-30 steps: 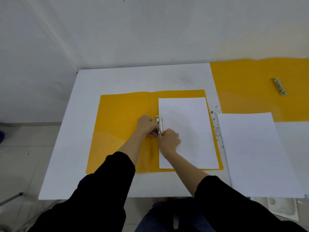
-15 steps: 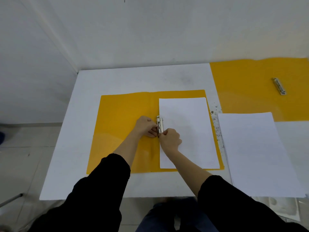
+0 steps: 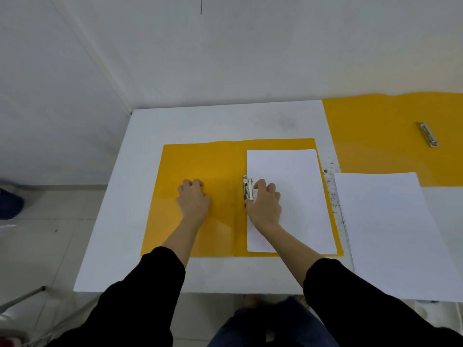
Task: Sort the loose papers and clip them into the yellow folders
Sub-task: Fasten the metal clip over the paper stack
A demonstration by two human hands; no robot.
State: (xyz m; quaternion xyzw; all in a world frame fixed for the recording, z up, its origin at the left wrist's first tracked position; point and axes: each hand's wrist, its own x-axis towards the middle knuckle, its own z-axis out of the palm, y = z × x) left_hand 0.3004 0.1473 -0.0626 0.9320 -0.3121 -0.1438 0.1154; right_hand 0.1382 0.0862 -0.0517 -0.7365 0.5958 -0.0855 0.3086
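A flat white table (image 3: 150, 246) holds everything. On it lies an open yellow folder (image 3: 200, 166), smooth and a bit shiny, shaped like a wide box with a fold line down the middle. A small metal clip (image 3: 248, 187), long and silver, sits just right of that fold line.

Well left of the metal clip, the left hand (image 3: 194, 200) rests on the folder's bare left half. Its fingers are curled under and it holds nothing.

The right hand (image 3: 265, 204) is right at the clip. Its thumb touches the clip's near end, its first finger touches the clip's side, and the other fingers curl on the paper.

A plain white sheet (image 3: 295, 166) lies on the folder's right half, and its left edge is tucked under the clip.

Farther right of the clip are dark specks (image 3: 332, 186) on the table, then a stack of loose papers (image 3: 390, 234). Beyond the stack lies a second yellow folder (image 3: 375, 134) with its own silver clip (image 3: 428, 137).

Half a second ago both hands were at the metal clip. Now the left hand has slid away to the left.
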